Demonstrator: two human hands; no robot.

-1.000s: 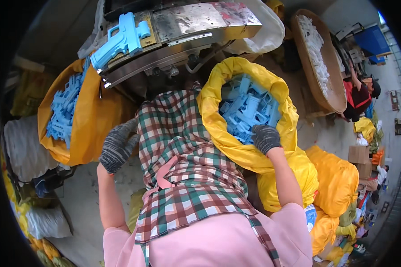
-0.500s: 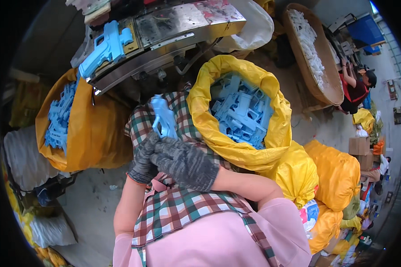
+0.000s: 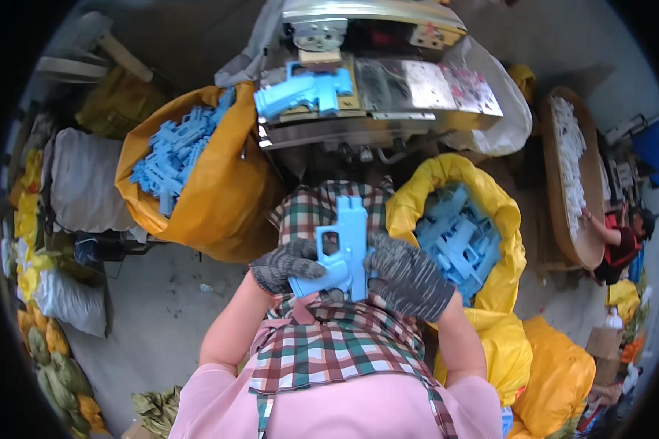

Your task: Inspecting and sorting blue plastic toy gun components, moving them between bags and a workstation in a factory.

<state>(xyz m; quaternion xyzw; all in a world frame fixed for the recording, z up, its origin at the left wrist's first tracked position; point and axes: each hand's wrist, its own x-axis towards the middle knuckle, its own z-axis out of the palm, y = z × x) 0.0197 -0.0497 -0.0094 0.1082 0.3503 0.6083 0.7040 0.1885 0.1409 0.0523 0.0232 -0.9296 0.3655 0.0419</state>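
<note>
A light blue plastic toy pistol (image 3: 342, 249) is held over my lap, above a checked apron (image 3: 329, 344). My left hand (image 3: 285, 265), in a dark grey knit glove, grips its handle end. Pressed against the pistol's right side is my right hand (image 3: 410, 276), gloved the same way. Another blue toy pistol (image 3: 304, 89) lies in the jig of a metal press machine (image 3: 377, 80) straight ahead. A yellow bag (image 3: 505, 219) at my right holds several blue pistol parts (image 3: 458, 234).
An orange-yellow bag (image 3: 220, 190) at my left is filled with several blue pistols (image 3: 172, 150). More yellow bags (image 3: 556, 366) sit at lower right. A long basket (image 3: 567, 172) of white pieces stands at right, where another person in red (image 3: 619, 241) works. Grey sacks (image 3: 88, 183) lie on the left.
My right hand left the yellow bag and joined my left over my lap. Both now hold one blue pistol, turned from upright to more level. My view shifted toward the machine.
</note>
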